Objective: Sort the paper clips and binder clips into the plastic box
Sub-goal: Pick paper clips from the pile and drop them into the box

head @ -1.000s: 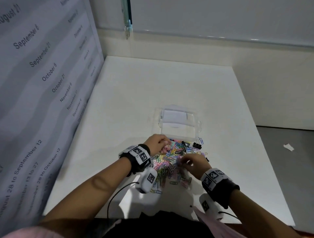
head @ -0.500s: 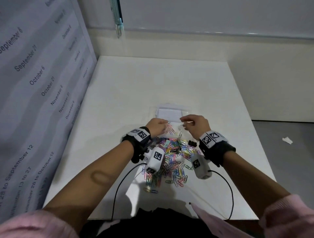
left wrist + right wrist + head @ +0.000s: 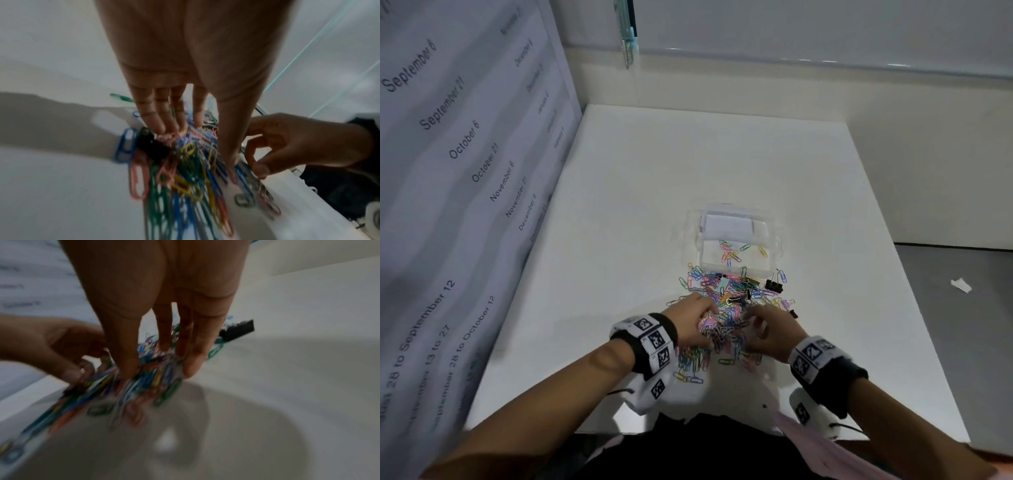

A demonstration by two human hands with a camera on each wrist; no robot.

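Note:
A heap of coloured paper clips (image 3: 726, 308) lies on the white table (image 3: 688, 164), just in front of the clear plastic box (image 3: 702, 240). Several paper clips lie inside the box. Black binder clips (image 3: 774, 285) sit at the heap's far right and in its middle. My left hand (image 3: 698, 322) is down in the heap's left side, fingers and thumb closing on a bunch of clips (image 3: 193, 151). Beside it, my right hand (image 3: 767, 329) digs into the near right side and pinches clips (image 3: 152, 374); that view is blurred. A binder clip (image 3: 238, 329) lies beyond its fingers.
A hanging sheet printed with dates (image 3: 448, 154) walls off the table's left side. Cream walls stand behind and to the right. Grey floor with a white scrap (image 3: 960, 285) lies past the right table edge. A white label (image 3: 726, 224) sits in the box's far end.
Half a second ago both hands were over the box with clips. They have come back toward me and dropped into the heap. More clips now lie in the box.

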